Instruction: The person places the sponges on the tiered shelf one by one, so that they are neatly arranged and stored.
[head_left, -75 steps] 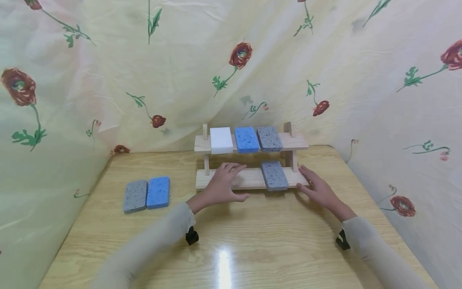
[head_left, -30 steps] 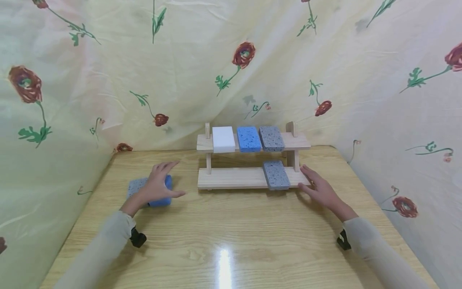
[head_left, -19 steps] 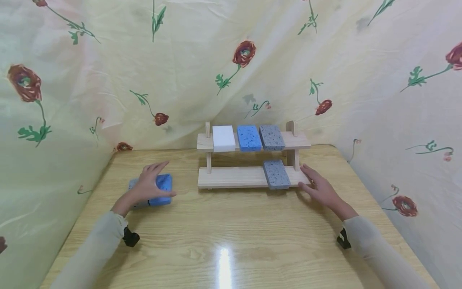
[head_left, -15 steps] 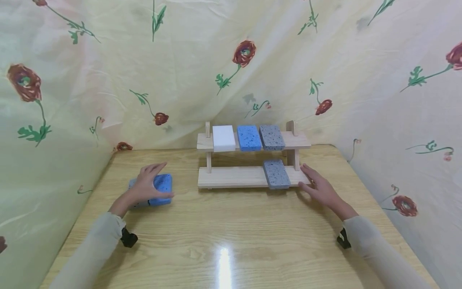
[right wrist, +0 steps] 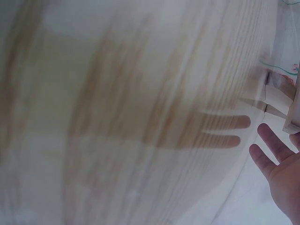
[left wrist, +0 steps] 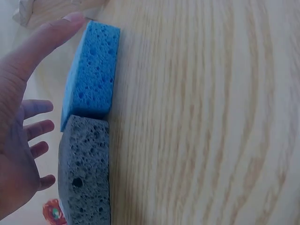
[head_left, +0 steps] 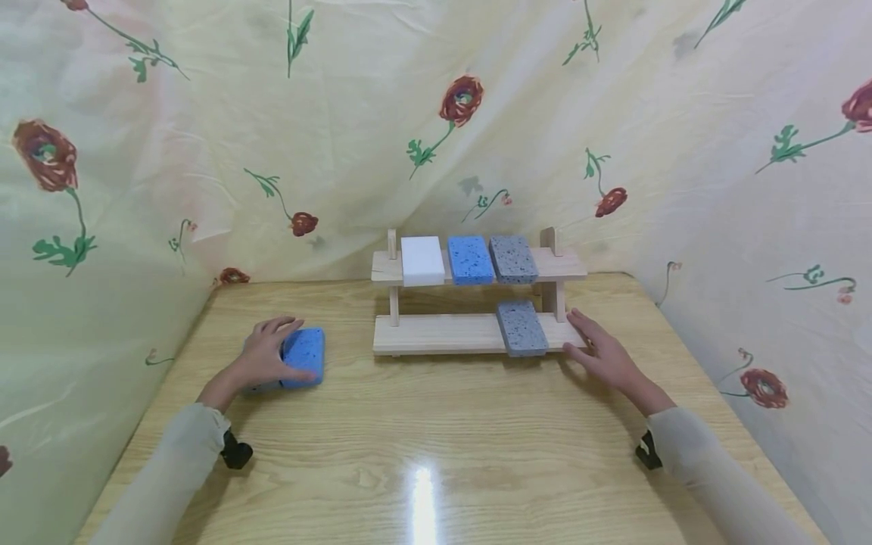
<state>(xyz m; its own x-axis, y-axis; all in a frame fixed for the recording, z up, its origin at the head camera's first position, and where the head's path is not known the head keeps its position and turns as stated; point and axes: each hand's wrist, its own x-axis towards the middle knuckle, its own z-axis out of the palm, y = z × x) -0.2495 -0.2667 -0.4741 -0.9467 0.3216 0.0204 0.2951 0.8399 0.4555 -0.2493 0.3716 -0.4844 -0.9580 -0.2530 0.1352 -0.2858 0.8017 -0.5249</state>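
Observation:
My left hand (head_left: 266, 353) hovers with spread fingers over two sponges lying side by side on the table's left. Beneath it, a grey sponge (left wrist: 86, 173) is mostly hidden in the head view. The blue sponge (head_left: 304, 357) to its right shows past my thumb and index finger. In the left wrist view, both sponges lie end to end beside the spread fingers, with the thumb near the blue one. My right hand (head_left: 605, 359) rests with straight fingers at the right end of a two-tier wooden shelf (head_left: 436, 335), thumb at the lower board's front edge.
On the upper tier sit a white sponge-shaped block (head_left: 422, 261), a blue sponge (head_left: 470, 260) and a dark grey sponge (head_left: 513, 259). Another grey sponge (head_left: 521, 328) lies on the lower tier. Flowered cloth (head_left: 341, 136) hangs behind and beside the table (head_left: 477, 439).
My left hand has moved from the lower shelf leftward to the two sponges on the table, then a little further left and down over the grey one. My right hand stays put.

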